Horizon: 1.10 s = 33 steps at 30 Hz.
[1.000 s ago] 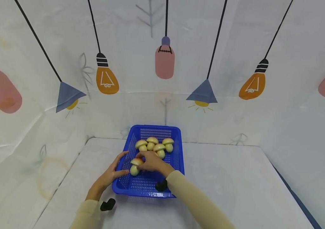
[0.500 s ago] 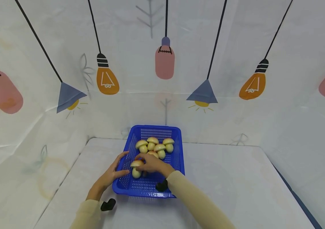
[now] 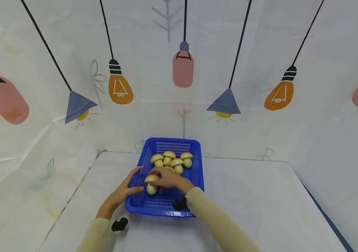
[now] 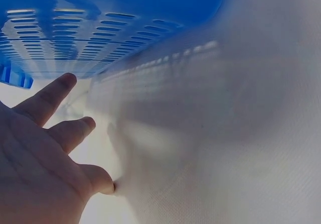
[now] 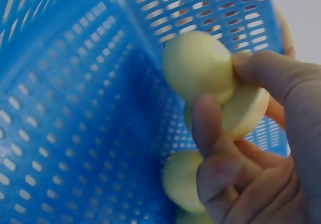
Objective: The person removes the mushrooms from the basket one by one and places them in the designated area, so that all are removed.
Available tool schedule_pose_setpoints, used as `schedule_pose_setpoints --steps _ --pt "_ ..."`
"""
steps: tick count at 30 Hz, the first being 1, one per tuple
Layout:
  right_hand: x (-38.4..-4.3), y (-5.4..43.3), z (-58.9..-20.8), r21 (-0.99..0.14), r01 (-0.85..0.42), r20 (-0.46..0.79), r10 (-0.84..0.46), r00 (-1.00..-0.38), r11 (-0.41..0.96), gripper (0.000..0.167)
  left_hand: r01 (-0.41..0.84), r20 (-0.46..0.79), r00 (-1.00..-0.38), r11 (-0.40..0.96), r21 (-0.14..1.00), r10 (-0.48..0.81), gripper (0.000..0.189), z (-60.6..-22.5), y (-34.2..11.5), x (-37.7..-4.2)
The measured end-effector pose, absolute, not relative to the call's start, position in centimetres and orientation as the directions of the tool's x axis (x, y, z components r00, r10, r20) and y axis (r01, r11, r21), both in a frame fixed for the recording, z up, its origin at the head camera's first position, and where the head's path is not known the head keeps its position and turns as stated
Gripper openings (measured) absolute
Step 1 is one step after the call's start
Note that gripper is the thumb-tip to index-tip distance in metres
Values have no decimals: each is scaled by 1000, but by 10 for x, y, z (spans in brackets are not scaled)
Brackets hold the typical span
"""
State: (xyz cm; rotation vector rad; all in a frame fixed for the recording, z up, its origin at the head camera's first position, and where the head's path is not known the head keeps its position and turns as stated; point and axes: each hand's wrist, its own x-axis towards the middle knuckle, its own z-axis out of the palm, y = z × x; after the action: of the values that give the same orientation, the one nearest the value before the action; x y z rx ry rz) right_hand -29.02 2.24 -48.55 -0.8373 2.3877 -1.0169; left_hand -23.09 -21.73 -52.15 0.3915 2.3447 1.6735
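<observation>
In the head view my right hand (image 3: 167, 177) reaches into a blue plastic basket (image 3: 160, 211) and pinches a toy mushroom (image 3: 151, 189) near its front left. The right wrist view shows the thumb and a fingertip on this mushroom, its rounded pale stem (image 5: 193, 63) tilted up beside the yellowish cap (image 5: 246, 113). My left hand (image 3: 123, 190) lies at the basket's left side, with the thumb over the rim. Its other fingers (image 4: 47, 101) extend straight and spread beside the slotted outer wall (image 4: 75, 33). Another mushroom (image 3: 169, 169) is partly hidden behind the right hand.
Several more mushrooms (image 3: 177, 166) stand grouped toward the back of the basket. The basket sits on a white-covered table (image 3: 248, 203), close to a white backdrop (image 3: 153, 119) printed with lamps and bulbs.
The held mushroom has shifted slightly right in the basket. The mushroom behind my right hand shows a little more. My left hand has stayed at the basket's side.
</observation>
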Motion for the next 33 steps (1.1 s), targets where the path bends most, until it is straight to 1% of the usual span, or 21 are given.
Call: schedule_pose_setpoints --steps 2,10,14,17,19,27,33 --pt "-290 24 -480 -739 -373 -121 -655 -746 561 38 78 -36 -937 308 948 347 79 -521 -217 -231" --pt "-287 33 -458 -716 -394 -79 -627 -775 577 44 62 -46 -940 305 950 337 82 -520 -217 -230" --pt "-286 42 -448 -755 -361 -45 -592 -804 547 48 65 -43 -943 310 948 330 82 -520 -217 -230" --pt "-287 50 -443 -808 -295 -51 -560 -827 509 54 68 -43 -944 318 946 328 83 -520 -217 -231" --pt "-288 57 -442 -821 -272 -54 -541 -839 503 55 67 -47 -943 327 943 331 84 -521 -217 -232" --pt "-292 91 -436 -857 -247 -21 -511 -859 451 55 69 -55 -940 346 936 337 85 -522 -217 -234" --pt "-289 118 -425 -880 -211 -16 -472 -881 424 48 77 -50 -939 350 934 341 85 -520 -220 -235"
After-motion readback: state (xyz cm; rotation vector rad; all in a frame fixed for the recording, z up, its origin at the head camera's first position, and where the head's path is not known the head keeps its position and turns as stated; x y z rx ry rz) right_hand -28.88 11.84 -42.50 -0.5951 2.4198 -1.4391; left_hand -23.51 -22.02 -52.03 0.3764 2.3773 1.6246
